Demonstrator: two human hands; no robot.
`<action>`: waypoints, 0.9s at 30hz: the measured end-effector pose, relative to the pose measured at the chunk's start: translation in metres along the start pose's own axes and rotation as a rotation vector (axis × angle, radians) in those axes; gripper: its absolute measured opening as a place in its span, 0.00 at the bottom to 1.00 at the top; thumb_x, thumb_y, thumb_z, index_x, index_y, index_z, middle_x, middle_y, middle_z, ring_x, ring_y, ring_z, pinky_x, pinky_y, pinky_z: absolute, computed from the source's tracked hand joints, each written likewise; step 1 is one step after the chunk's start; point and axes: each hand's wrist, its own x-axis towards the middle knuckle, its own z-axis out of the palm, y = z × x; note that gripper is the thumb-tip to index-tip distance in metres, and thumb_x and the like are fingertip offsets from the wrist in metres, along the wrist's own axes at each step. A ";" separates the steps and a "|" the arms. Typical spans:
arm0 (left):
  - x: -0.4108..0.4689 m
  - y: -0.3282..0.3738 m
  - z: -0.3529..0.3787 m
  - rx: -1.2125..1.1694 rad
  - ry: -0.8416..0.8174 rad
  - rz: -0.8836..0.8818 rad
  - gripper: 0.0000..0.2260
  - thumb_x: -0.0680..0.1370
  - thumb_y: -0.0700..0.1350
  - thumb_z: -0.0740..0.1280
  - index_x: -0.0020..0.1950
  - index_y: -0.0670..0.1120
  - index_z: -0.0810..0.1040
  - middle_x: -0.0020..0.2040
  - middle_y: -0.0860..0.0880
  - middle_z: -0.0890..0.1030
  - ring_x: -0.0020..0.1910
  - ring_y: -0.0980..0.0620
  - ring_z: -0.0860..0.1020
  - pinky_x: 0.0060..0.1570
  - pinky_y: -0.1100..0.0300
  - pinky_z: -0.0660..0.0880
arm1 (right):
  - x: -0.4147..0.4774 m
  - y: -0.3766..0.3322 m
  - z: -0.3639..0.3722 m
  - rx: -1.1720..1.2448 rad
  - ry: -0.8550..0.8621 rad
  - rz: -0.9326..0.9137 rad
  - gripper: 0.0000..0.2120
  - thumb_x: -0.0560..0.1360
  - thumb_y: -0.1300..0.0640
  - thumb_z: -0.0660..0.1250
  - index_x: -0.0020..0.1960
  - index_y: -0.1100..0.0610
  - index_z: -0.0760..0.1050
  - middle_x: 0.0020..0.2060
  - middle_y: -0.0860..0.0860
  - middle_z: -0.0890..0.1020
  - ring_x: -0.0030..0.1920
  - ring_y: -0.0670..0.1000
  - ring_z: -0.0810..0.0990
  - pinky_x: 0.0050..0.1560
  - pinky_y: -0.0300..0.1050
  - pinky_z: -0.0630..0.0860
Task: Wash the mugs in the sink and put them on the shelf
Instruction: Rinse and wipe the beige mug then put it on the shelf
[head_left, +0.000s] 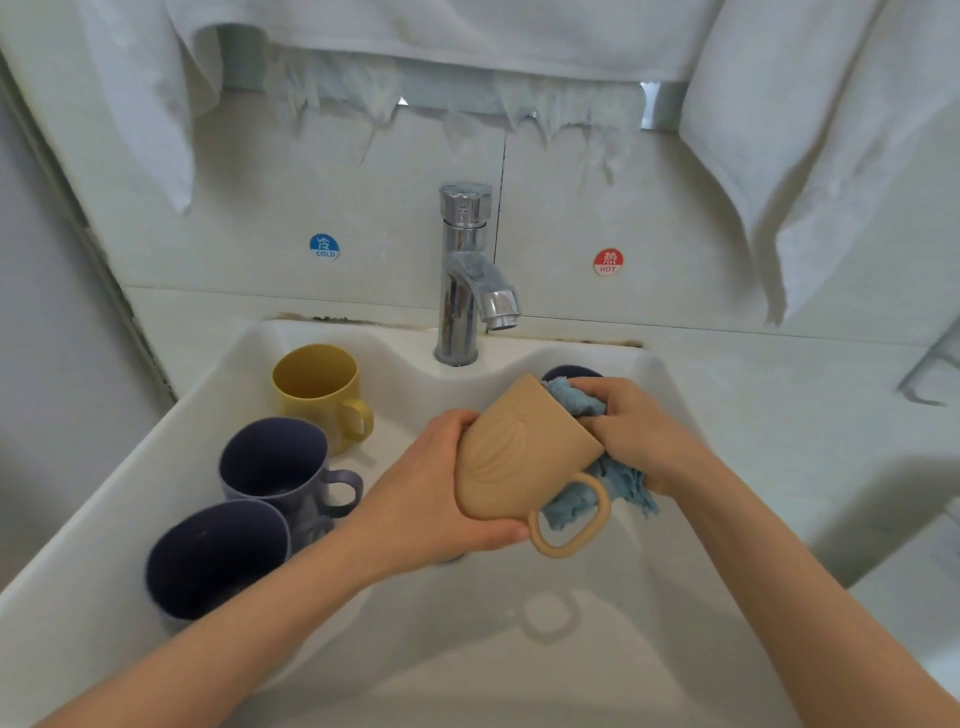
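Tan mug held over the sink, in front of the tap, tilted with its mouth up and to the right, handle toward the camera. Left hand wraps the mug's base and side, fingers closed around it. Right hand grips a blue cloth, fingers closed on it, pressing it into and around the mug's mouth; the cloth hangs down past the handle. Left of the tap, inside the sink: yellow mug upright, nearest the tap; a purple mug in front of it; a second purple mug nearer the camera, touching the first. A dark rim shows behind the right hand; hard to tell what it is. No water runs from the tap. COLD sticker left of the tap, HOT sticker right.
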 end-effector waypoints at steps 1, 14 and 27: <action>0.000 0.000 0.000 0.019 0.024 0.005 0.37 0.60 0.58 0.78 0.60 0.61 0.59 0.58 0.61 0.69 0.55 0.62 0.72 0.50 0.62 0.76 | 0.000 0.001 0.000 0.025 -0.011 0.019 0.09 0.71 0.70 0.61 0.48 0.65 0.77 0.40 0.65 0.80 0.40 0.56 0.77 0.45 0.55 0.76; -0.001 -0.004 0.009 -0.319 0.057 -0.086 0.33 0.52 0.65 0.72 0.54 0.63 0.66 0.56 0.61 0.75 0.52 0.62 0.77 0.48 0.62 0.79 | -0.004 -0.007 0.028 0.975 -0.122 0.314 0.25 0.77 0.44 0.55 0.35 0.58 0.81 0.29 0.53 0.82 0.29 0.47 0.82 0.32 0.39 0.78; -0.002 0.004 -0.001 -0.202 0.154 -0.170 0.34 0.62 0.58 0.77 0.60 0.56 0.61 0.52 0.60 0.72 0.52 0.58 0.74 0.50 0.59 0.77 | -0.003 0.006 0.016 0.519 -0.078 0.479 0.39 0.63 0.32 0.70 0.62 0.58 0.70 0.44 0.57 0.84 0.40 0.53 0.84 0.40 0.44 0.80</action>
